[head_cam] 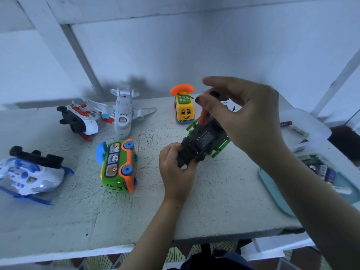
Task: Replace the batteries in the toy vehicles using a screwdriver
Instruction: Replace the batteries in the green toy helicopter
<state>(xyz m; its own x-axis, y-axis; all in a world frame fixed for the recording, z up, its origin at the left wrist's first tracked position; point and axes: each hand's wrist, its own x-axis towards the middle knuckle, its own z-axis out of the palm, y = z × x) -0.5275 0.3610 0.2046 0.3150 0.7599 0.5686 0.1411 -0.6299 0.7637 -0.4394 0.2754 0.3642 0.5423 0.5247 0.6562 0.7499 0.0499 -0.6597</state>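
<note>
The left hand (176, 168) gripped the upturned toy (204, 141) on the surface (194, 201); the right hand (247, 117) pinched the screwdriver (203, 115), tip down at its dark underside. Holding the toy steady and pressing straight down while turning would likely stop the tip slipping.

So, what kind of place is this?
Probably a home work corner: a scuffed table against a bare wall, a white toy airplane and green toy bus, a teal tray of batteries.
</note>
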